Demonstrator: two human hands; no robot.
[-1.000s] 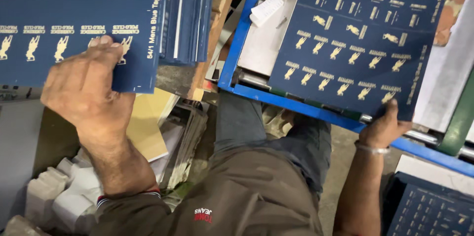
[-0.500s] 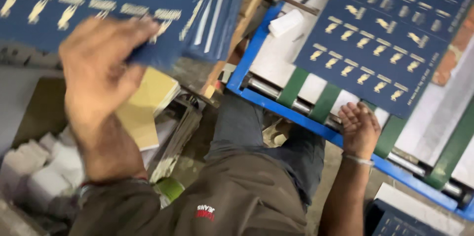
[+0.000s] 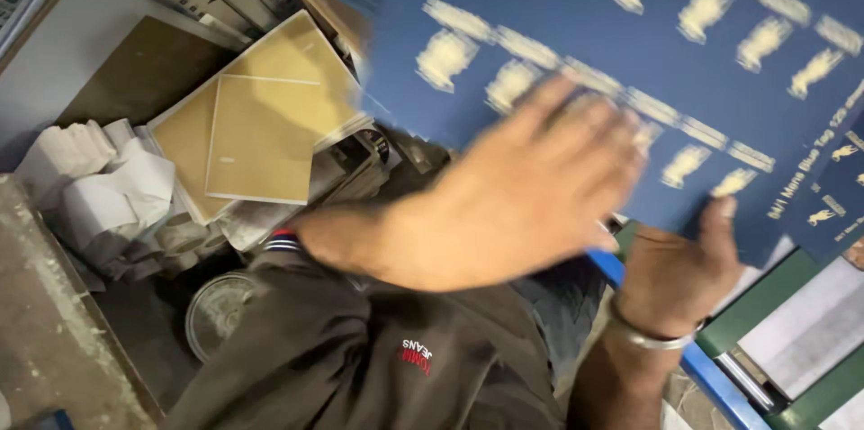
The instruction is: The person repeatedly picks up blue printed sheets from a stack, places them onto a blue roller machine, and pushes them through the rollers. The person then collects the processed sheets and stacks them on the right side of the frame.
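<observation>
A large dark blue sheet (image 3: 558, 16) printed with rows of pale gold figures fills the upper right. My left hand (image 3: 522, 187), blurred by motion, lies across the sheet's lower part with its fingers spread on the printed face. My right hand (image 3: 675, 273), with a metal bracelet at the wrist, grips the sheet's bottom edge from below, thumb up against it. A second blue printed sheet (image 3: 837, 187) shows at the right edge, partly under the first.
A blue metal rail (image 3: 711, 380) and green strips (image 3: 765, 304) of a work frame run along the lower right. Tan boards (image 3: 261, 124) lean at upper left beside crumpled white paper (image 3: 108, 187). A round metal object (image 3: 216, 313) sits by a grey ledge (image 3: 45, 331).
My left hand has swung from the left side to the right, bringing the blue sheet with it. My right hand now grips this sheet's lower edge. The view has turned toward the left.
</observation>
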